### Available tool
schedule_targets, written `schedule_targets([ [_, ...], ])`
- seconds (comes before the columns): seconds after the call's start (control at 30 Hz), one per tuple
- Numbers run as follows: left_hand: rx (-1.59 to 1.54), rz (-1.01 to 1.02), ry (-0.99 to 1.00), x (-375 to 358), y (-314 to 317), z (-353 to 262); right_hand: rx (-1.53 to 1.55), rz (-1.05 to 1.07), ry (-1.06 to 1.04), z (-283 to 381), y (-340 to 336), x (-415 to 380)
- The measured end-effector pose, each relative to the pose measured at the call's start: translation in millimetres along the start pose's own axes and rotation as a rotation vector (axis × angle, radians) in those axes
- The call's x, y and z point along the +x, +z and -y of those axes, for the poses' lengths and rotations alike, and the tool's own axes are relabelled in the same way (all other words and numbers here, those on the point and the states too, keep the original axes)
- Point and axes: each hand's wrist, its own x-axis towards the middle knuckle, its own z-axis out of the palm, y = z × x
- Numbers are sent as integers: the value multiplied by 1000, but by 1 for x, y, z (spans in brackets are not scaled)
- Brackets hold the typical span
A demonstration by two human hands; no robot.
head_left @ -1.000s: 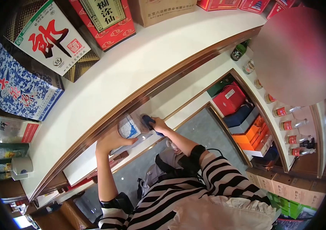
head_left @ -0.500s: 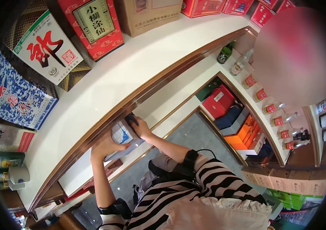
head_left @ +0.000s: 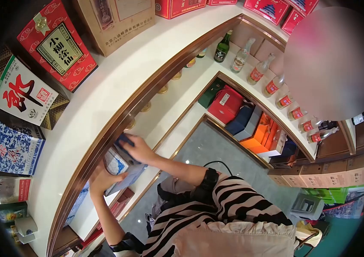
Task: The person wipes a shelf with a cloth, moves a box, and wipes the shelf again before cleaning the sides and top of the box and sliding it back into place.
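On the shelf under the counter's wooden edge stands a grey-blue box [head_left: 114,164] with a blue and white picture on its top. My left hand [head_left: 101,179] grips its left side, thumb lying across the near corner and fingers partly hidden. At the far side of the box, my right hand [head_left: 137,150] is closed on a small dark blue thing [head_left: 123,142], perhaps a folded cloth, pressed against the box's upper edge. The fingertips of that hand are partly covered by the thing.
A curved white counter [head_left: 104,92] with a wooden rim overhangs the shelf. Liquor cartons such as a red box [head_left: 59,45] stand on it. Glass bottles, including a green bottle [head_left: 222,48], line the right shelf. Below are gift bags and an orange box [head_left: 264,136].
My view has swung rightward, so the counter cartons appear farther left and gold-capped jars show on the shelf. Both hands keep their hold; the right hand's dark thing now shows more.
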Motion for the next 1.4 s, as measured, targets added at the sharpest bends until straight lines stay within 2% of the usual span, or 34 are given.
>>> schedule_targets([
  [0.07,3,23,-48,0,0,2,-123,-73,-36,11,15,-9],
  [0.13,37,-35,35,0,2,4,-133,-83,-64,4,14,-12],
  [0.23,34,5,-19,1,-1,0,-187,-38,39,-38,7,-21],
  [0.3,29,-2,-1,1,0,2,-313,92,331,-68,2,-32],
  [0.37,24,-10,15,0,1,1,-411,130,335,-123,-8,-49],
  [0.43,33,-27,29,0,-2,-1,-507,164,339,-124,-18,-52],
  [0.5,-1,-8,15,0,-3,-3,-521,275,555,-112,-32,-50],
  [0.53,-37,11,-7,-1,-3,-3,-524,275,556,-93,-30,-44],
  [0.6,-38,42,-43,1,-7,-7,-241,-27,444,-42,-20,-35],
  [0.67,-39,84,-79,0,-6,-7,-106,-16,236,-20,-5,-34],
  [0.73,-38,62,-87,0,-4,-7,-156,-109,-30,14,5,-41],
  [0.8,-54,47,-52,0,-4,-8,-170,-164,-38,2,7,-46],
  [0.87,-21,40,-71,0,-5,-10,-155,-27,292,-19,0,-51],
  [0.9,-25,52,-77,0,-6,-10,-321,-178,-12,-65,6,-60],
  [0.93,-25,54,-73,0,-5,-9,-322,-182,-12,-70,3,-63],
  [1.0,-44,41,-47,0,-4,-5,-342,-9,463,-71,-5,-70],
  [1.03,-45,44,-45,-1,-4,-7,-361,61,559,-65,-11,-68],
  [1.07,-41,49,-59,-1,-6,-9,-362,58,560,-71,-13,-69],
  [1.13,-33,52,-62,-1,-8,-11,-479,196,658,-100,-20,-68],
  [1.2,-26,38,-43,-1,-7,-11,-532,227,637,-112,-25,-66],
  [1.27,-22,20,1,-1,-5,-8,-400,7,448,-85,-25,-63],
  [1.3,-18,-2,32,-1,-4,-6,-342,-95,326,-55,-24,-60],
  [1.33,-20,-1,35,-1,-4,-5,-345,-97,326,-21,-20,-60],
  [1.4,10,10,7,-1,-4,-5,-108,-152,196,26,-17,-64],
])
